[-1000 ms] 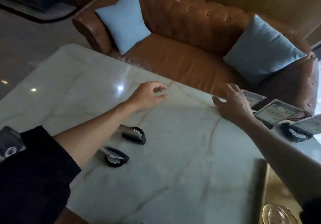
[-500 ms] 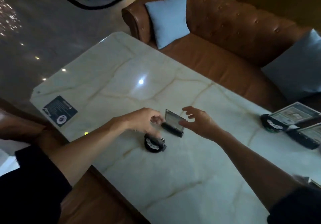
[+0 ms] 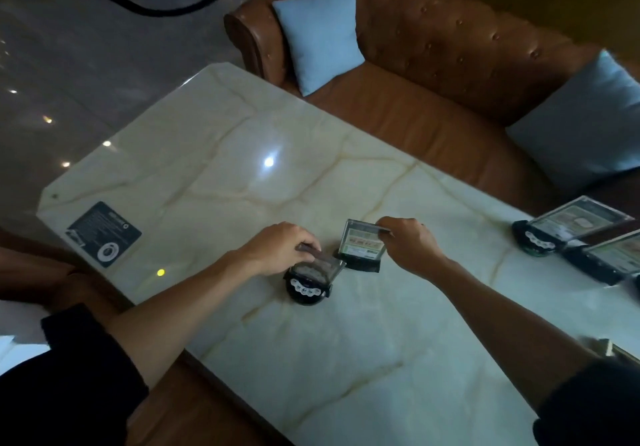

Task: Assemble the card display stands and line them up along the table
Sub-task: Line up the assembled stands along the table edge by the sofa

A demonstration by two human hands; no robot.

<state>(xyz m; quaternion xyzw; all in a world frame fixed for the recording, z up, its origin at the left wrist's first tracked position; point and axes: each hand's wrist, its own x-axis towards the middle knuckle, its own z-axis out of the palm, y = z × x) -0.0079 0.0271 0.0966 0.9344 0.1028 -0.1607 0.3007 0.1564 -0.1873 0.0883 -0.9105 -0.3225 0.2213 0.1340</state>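
Observation:
Two card display stands sit mid-table on the pale marble table (image 3: 346,359). The near one (image 3: 308,281) has a round black base with white buttons and a clear card panel tilted back; my left hand (image 3: 280,248) grips that panel's top edge. Just right of it stands an upright card display stand (image 3: 362,248) on a black rectangular base, a printed card showing in it. My right hand (image 3: 408,243) pinches its top right corner. Two assembled stands (image 3: 568,227) with cards lean at the table's right edge.
A black printed card (image 3: 104,234) lies flat near the table's left corner. A brown leather sofa (image 3: 433,64) with two light blue cushions (image 3: 320,30) runs along the far side. A gold-edged object (image 3: 620,352) shows at the right margin.
Both hands have closed on the stands: the left now grips the near panel, the right pinches the upright stand's corner. The camera has moved closer.

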